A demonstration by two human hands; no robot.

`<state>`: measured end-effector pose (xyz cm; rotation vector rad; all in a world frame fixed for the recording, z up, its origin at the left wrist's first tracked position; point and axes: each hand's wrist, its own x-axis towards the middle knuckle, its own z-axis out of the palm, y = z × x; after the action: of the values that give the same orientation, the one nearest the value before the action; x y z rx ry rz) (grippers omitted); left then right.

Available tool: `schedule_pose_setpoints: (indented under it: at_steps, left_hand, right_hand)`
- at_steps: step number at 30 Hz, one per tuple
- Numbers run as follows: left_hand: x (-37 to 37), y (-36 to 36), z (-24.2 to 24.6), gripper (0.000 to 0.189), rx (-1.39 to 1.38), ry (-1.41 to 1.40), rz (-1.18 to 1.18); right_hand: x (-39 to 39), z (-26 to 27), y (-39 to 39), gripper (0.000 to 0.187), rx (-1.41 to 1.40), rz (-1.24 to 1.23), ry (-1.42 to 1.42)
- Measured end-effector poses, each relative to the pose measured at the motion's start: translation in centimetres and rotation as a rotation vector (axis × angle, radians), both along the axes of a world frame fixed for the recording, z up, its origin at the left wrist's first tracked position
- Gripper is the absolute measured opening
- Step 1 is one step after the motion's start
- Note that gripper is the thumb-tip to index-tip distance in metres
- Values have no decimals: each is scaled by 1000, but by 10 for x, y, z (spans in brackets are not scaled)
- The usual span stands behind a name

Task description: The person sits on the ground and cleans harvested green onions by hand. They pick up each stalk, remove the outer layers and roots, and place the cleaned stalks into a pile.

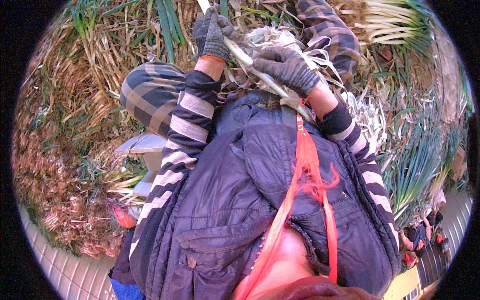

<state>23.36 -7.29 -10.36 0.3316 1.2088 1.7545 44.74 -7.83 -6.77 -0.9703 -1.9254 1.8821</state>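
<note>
A long green onion stalk (pixel 240 54) slants across my lap, from the top edge of the view down to my right forearm. My gloved left hand (pixel 213 33) is wrapped around its upper part. Lower down, my gloved right hand (pixel 287 69) has curled fingers, their tips pinching at the side of the stalk; the exact grip is partly hidden. Pale, stripped onion skins (pixel 275 37) are heaped just beyond the right hand. A red strap (pixel 305 146) hangs from my neck, its lower end close to the stalk.
Unpeeled onions (pixel 97 56) with dry leaves cover the ground at left. A bundle of cleaned white onion stalks (pixel 392 20) lies at upper right, and green leaves (pixel 408 168) spread at right. Beside my left hip is a stool (pixel 144 144). Other people (pixel 423 234) are at lower right.
</note>
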Motion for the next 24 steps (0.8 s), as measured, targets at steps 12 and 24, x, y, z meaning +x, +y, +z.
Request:
schedule_pose_setpoints:
  at_steps: [12,24]
  left_hand:
    - [-9,-8,-10,29,-71,131,-19]
    - [5,-8,0,25,-151,240,14]
  right_hand:
    - [-7,8,1,26,580,3,-181]
    - [-21,16,9,45,312,23,-165]
